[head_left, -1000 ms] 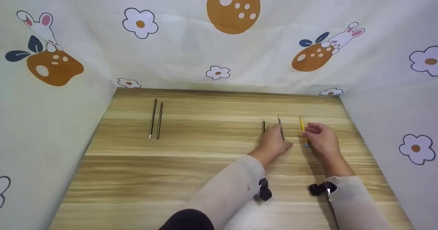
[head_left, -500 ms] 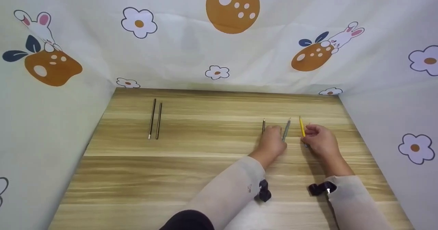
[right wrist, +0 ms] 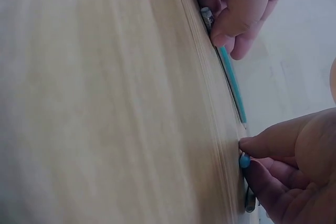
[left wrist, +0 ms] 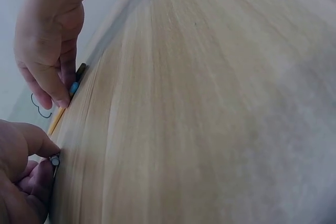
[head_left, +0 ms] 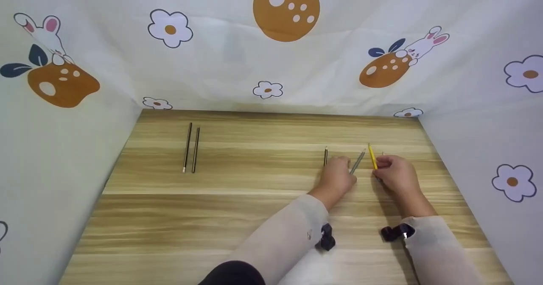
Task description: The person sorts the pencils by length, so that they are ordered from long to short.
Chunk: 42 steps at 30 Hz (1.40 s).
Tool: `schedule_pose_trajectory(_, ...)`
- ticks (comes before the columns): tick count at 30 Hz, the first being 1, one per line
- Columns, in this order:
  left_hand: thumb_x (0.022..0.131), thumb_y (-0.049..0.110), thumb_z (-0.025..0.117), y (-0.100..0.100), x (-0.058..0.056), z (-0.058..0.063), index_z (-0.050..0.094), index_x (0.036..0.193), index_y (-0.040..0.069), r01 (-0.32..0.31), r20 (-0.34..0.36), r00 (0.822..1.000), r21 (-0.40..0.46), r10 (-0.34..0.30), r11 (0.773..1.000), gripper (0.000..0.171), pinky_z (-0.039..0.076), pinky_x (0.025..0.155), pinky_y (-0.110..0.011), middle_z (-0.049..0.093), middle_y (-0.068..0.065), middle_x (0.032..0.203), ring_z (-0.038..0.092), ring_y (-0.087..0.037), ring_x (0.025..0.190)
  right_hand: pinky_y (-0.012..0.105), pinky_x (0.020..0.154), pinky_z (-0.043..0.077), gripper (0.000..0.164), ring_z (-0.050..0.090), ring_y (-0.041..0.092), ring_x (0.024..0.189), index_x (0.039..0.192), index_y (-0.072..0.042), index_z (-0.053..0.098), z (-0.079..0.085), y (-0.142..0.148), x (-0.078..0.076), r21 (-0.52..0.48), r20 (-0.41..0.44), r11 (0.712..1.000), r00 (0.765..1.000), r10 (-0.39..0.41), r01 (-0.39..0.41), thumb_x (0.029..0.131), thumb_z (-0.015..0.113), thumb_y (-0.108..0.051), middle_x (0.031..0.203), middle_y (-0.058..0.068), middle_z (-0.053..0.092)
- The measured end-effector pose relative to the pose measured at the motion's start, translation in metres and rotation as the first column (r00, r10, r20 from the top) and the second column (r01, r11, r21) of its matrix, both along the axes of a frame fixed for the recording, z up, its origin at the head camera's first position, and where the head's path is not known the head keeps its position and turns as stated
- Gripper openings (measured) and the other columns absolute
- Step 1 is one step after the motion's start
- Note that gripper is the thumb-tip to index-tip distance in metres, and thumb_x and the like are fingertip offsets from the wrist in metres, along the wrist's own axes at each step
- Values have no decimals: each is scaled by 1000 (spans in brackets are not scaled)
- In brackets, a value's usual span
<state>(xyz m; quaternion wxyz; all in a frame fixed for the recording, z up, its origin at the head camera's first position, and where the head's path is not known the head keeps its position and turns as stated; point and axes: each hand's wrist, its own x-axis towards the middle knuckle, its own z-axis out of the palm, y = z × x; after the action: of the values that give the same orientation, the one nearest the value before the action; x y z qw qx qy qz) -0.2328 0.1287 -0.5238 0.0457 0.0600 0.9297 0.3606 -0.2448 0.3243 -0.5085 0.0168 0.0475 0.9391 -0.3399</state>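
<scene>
In the head view my left hand [head_left: 338,177] pinches a grey-green pencil [head_left: 357,162] near its lower end, point away and leaning right. Just left of that hand, a dark pencil [head_left: 326,155] lies partly hidden under it. My right hand [head_left: 398,177] pinches a yellow pencil [head_left: 372,155], slanted with its tip to the far left. Its blue end [right wrist: 244,161] shows between thumb and finger in the right wrist view. Beside it lies another pencil with a dark end [left wrist: 81,70], mostly covered by the right hand in the head view.
Two dark pencils [head_left: 187,149] lie side by side at the left of the wood-grain table [head_left: 212,221]. A patterned cloth [head_left: 225,64] walls off the back and both sides. Black cameras [head_left: 326,237] sit on both wrists.
The grey-green pencil has swung so that its tip points right, now pinched by my left hand. My right thumb has closed onto the yellow pencil, which has shifted slightly left.
</scene>
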Motion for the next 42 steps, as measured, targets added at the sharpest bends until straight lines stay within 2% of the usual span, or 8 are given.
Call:
schedule_pose_trajectory(6, 87, 18, 83, -1, 2, 1, 75, 124, 13, 7, -11, 1000, 21, -6, 1000, 38, 57, 94, -24, 72, 4, 112, 65, -10, 103, 9, 72, 50, 49, 74, 32, 115, 135, 6, 69, 1, -1, 0, 9, 22, 999, 999, -31, 31, 89, 78, -9, 125, 24, 77)
schedule_pose_trajectory(10, 88, 16, 83, -2, 1, -1, 77, 122, 12, -5, 16, 1000, 128, 3, 992, 35, 58, 91, -22, 77, 6, 109, 66, -7, 98, 12, 74, 51, 50, 74, 33, 116, 136, 6, 68, 1, -1, 0, 30, 26, 999, 999, -36, 35, 88, 75, -8, 125, 24, 77)
schedule_pose_trajectory(15, 88, 9, 81, -3, 0, -2, 79, 121, 9, -43, 74, 997, 325, 20, 945, 33, 58, 89, -21, 80, 3, 107, 68, -5, 96, 25, 84, 60, 51, 74, 36, 118, 137, 7, 67, 1, -2, 1, 32, 25, 999, 999, -38, 37, 87, 73, -7, 126, 25, 76)
schedule_pose_trajectory(19, 88, 6, 79, -4, 0, -2, 79, 122, 10, -79, 106, 994, 406, 39, 911, 34, 58, 88, -19, 81, 1, 109, 71, -6, 99, 43, 95, 63, 52, 73, 38, 119, 136, 9, 67, 1, -3, 0, 48, 14, 999, 1000, -9, 8, 87, 74, -6, 126, 26, 76)
schedule_pose_trajectory(22, 88, 4, 78, -5, 0, -2, 79, 122, 10, -93, 109, 993, 444, 50, 891, 35, 58, 87, -18, 82, -1, 109, 73, -7, 100, 47, 98, 62, 50, 74, 37, 117, 134, 8, 68, 1, -4, -1, 74, -2, 997, 1000, 9, -9, 87, 75, -6, 123, 25, 77)
schedule_pose_trajectory(28, 87, 2, 76, -8, 1, 0, 80, 122, 10, -111, 101, 992, 496, 70, 861, 36, 57, 87, -16, 82, 0, 109, 73, -7, 100, 41, 91, 63, 49, 75, 35, 112, 133, 6, 70, 3, -5, -4, 94, 29, 996, 1000, -3, 0, 88, 76, -10, 123, 23, 78)
schedule_pose_trajectory(35, 87, 1, 75, -16, 0, 2, 78, 122, 8, -98, 87, 995, 577, 58, 811, 35, 59, 83, -16, 81, -3, 109, 72, -6, 94, 25, 75, 55, 47, 73, 29, 101, 129, 4, 73, 3, -5, -7, 99, 16, 995, 1000, -22, 20, 85, 73, -13, 116, 21, 80)
schedule_pose_trajectory(42, 87, 2, 77, -27, 0, 5, 77, 121, 6, -99, 82, 995, 619, 61, 779, 35, 60, 85, -17, 79, -4, 107, 72, -7, 93, 14, 71, 55, 42, 71, 19, 98, 131, 3, 72, 2, -4, -8, -36, 17, 998, 998, -59, 60, 94, 70, -15, 118, 22, 78)
